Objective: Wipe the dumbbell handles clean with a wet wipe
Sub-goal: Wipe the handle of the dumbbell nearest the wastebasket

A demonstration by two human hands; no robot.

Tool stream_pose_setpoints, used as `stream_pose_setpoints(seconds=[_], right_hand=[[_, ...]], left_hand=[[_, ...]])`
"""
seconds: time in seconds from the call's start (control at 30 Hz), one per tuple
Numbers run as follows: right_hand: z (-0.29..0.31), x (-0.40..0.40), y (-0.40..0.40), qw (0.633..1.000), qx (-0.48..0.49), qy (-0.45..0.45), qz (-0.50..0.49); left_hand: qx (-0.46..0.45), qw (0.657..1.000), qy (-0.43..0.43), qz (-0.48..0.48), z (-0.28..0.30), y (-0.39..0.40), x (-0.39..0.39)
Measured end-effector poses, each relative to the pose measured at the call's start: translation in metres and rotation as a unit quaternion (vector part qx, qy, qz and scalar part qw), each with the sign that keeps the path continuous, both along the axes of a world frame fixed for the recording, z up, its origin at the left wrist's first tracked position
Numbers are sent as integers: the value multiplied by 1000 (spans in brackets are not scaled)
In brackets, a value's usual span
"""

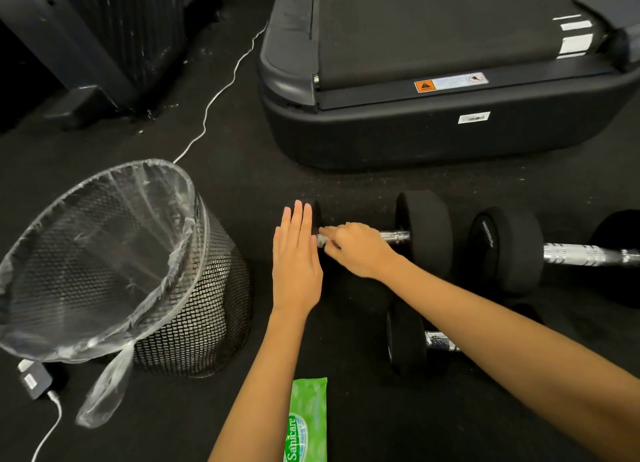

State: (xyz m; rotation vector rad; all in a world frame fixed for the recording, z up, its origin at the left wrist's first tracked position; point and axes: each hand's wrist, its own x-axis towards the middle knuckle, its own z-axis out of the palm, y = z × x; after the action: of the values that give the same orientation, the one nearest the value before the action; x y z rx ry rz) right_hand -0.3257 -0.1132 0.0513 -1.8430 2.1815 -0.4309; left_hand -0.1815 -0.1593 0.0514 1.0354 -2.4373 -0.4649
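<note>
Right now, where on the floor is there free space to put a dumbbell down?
Bare floor lies between the treadmill, the mesh bin and the dumbbell being wiped. It is crowded to the right, where the other dumbbells lie, and near the wipes pack.

I am seeing black weight heads on the dumbbell [424, 234], its handle showing shiny silver. I am noting a whitish wipe [322, 240] against it. The wipes packet [306, 423] is showing bright green with white lettering. The mesh bin [204, 309] is showing a black lattice under a clear liner [104, 260]. I am reading an orange label [425, 87] on the dark grey treadmill [381, 132].
</note>
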Motion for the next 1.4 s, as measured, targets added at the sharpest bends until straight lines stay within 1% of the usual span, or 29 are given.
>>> stream_pose_setpoints(seconds=[0.03, 0.07, 0.1, 0.2, 0.27, 0.33, 0.4, 0.5, 0.57, 0.63, 0.7, 0.73, 0.87, 0.93, 1.0, 1.1, 1.17, 1.27, 1.3, 1.33, 1.4], right_hand=[[0, -5, -2, 1000, 6, -22, -15], [1, -8, -1, 1000, 8, -25, -18], [1, -9, 1, 1000, 3, -7, -14], [-5, 5, 17, 994, -38, 105, 21], [-7, 13, 19, 987, -33, 150, 50], [-5, 9, 12, 987, -18, 151, 42], [-3, 3, 12, 991, -11, 134, 1], [-13, 6, 33, 987, -40, 144, -58], [-22, 15, 46, 980, -52, 181, -59], [-24, 17, 46, 979, -56, 197, -21], [-17, 12, 39, 984, -59, 169, 14], [-13, 8, 35, 986, -55, 156, 14], [-10, 7, 36, 989, -41, 137, -43], [-13, 13, 42, 991, -48, 125, -25], [-11, 13, 47, 996, -55, 75, -12], [7, 9, 52, 997, -53, -36, -35], [20, 7, 55, 993, -35, -103, -51], [33, 4, 60, 980, -51, -175, -78], [37, 3, 62, 975, -57, -199, -83], [39, 2, 63, 969, -66, -221, -91], [47, 1, 67, 955, -91, -259, -116]], left_hand=[[-1, 1000, -2, -2, 1, 0, 0], [-3, 1000, -4, -4, 1, 0, 1], [-6, 1000, -5, -5, 2, 0, 1], [-1, 1000, 1, -5, 1, 1, 2], [6, 1000, 3, 0, 0, 1, 0], [6, 1000, 0, 3, 1, 1, -1], [-7, 1000, -11, -1, 4, 1, 0], [-18, 1000, -18, -9, 8, 0, 2], [-16, 1000, -16, -9, 9, 2, 3], [-19, 1000, -19, -9, 8, 4, 3], [-21, 999, -22, -12, 8, 3, 3], [-21, 999, -23, -13, 8, 2, 3], [-15, 999, -42, -14, 14, 3, 2], [-6, 999, -53, -8, 18, 4, 2], [-9, 998, -70, -3, 21, 5, 3], [0, 997, -80, 5, 28, 6, 2], [20, 995, -95, 3, 34, 6, 1], [35, 989, -146, -17, 49, 2, 3], [37, 989, -144, -19, 55, 2, 6], [38, 992, -119, -17, 61, 5, 8], [79, 997, -9, -8, 67, 18, 7]])
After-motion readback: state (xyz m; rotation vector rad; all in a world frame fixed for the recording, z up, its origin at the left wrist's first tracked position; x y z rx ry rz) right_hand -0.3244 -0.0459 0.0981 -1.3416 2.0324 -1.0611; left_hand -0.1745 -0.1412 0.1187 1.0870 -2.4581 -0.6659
